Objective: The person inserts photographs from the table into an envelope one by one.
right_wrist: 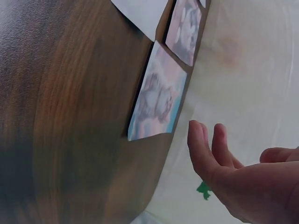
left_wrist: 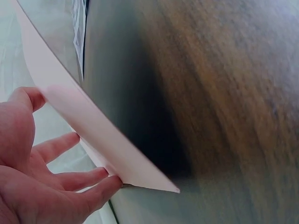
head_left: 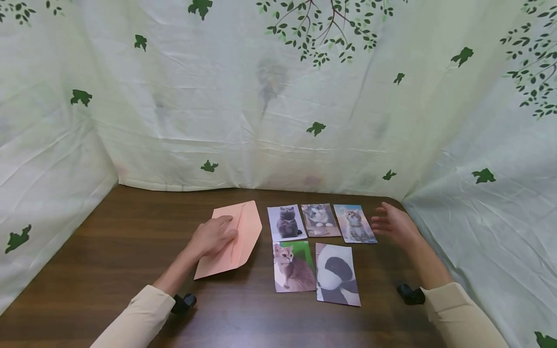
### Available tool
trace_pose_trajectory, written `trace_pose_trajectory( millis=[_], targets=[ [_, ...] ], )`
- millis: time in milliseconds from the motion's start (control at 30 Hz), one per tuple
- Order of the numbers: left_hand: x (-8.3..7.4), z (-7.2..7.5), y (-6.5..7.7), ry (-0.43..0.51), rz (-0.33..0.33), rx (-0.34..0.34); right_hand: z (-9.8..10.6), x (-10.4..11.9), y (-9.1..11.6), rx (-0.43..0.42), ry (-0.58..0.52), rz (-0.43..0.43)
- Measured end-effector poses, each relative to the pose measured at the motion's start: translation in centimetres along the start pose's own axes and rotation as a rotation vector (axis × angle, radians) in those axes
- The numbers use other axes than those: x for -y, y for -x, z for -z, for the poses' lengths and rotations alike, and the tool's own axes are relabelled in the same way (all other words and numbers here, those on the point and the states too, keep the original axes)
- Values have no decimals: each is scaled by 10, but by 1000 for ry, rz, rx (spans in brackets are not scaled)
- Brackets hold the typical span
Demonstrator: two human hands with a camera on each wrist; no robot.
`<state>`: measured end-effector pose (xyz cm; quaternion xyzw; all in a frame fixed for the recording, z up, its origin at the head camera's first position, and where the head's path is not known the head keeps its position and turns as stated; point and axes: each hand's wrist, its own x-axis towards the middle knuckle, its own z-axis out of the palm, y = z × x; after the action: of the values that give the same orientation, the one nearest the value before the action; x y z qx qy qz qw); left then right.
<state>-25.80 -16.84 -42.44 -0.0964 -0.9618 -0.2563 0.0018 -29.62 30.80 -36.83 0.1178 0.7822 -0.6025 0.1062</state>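
My left hand [head_left: 214,236] holds a pink envelope [head_left: 249,232], its pointed flap turned to the right. The left wrist view shows the fingers [left_wrist: 63,145] at the edge of the tilted envelope [left_wrist: 88,116], with a dark shadow on the table beneath it. My right hand [head_left: 398,224] is relaxed and holds nothing, just right of the kitten photo [head_left: 354,224]. Left of that photo lie a grey-and-white cat photo [head_left: 320,220] and a dark grey cat photo [head_left: 287,223]. Nearer me are a brown cat photo [head_left: 294,267] and a black-and-white animal photo [head_left: 338,274].
The brown wooden table [head_left: 109,270] carries the photos in two rows. A pale cloth [head_left: 196,96] with green leaf prints hangs along its back and both sides. Black straps with small devices [head_left: 184,303] sit on both wrists, below beige sleeves [head_left: 135,319].
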Motion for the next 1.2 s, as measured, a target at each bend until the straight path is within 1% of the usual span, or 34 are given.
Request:
trace_pose_trajectory(
  millis=[167,433,700,933,1200],
  targets=[
    [3,0,-1,-10,4,22,0,-7,-3,-18,-2,-31],
    [5,-1,-2,3,7,22,9,-19,-11,-56,3,-34],
    [5,-1,-3,0,11,27,15,-31,-14,-105,-10,-68],
    [5,-1,-4,-1,21,33,22,-39,-17,-121,-83,-116],
    [4,-1,-4,-2,24,32,26,-46,-22,-137,-102,-134]
  ],
)
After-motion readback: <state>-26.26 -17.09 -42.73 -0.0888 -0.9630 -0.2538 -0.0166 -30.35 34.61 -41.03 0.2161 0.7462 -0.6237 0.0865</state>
